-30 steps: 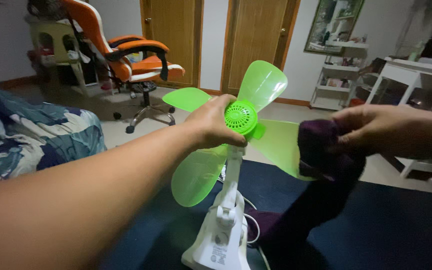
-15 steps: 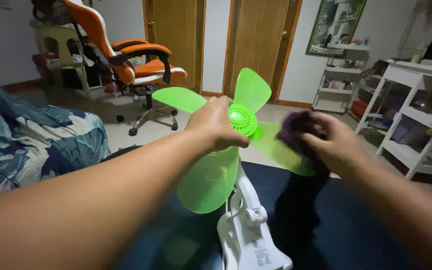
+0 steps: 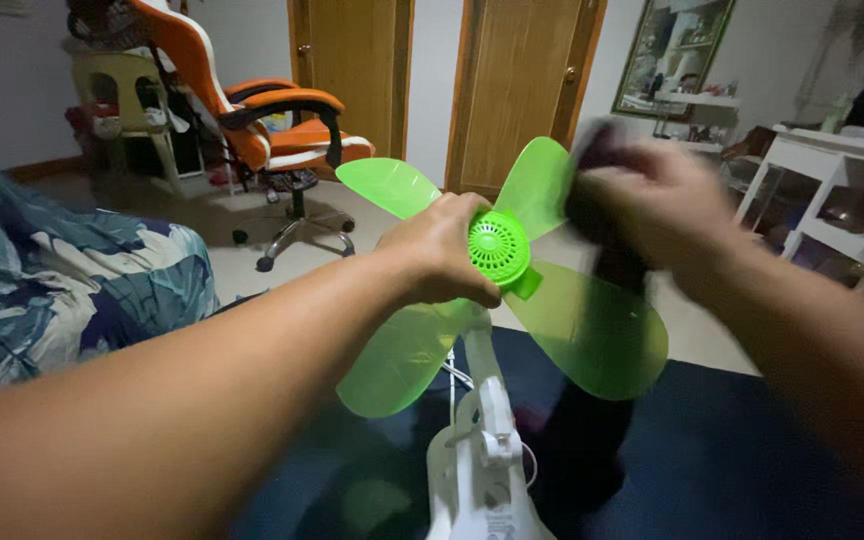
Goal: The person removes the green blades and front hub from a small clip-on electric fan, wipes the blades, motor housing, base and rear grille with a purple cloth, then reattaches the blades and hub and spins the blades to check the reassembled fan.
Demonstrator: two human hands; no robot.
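The green fan [image 3: 500, 280] is held upright on its white stand [image 3: 482, 460], above a dark blue surface [image 3: 752, 470]. The hub is grasped by the left hand [image 3: 442, 250], fingers closed around it. A dark cloth [image 3: 602, 200] is clenched in the right hand [image 3: 652, 200] and pressed to the upper right blade [image 3: 537, 185]; that hand is blurred. Risks judged: the thin blade may be bent or cracked under hard pressure; the stand may be tipped if the hub grip slackens.

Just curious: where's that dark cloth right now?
Right of centre in the head view, the dark cloth is in the right hand, against the green fan's upper-right blade.
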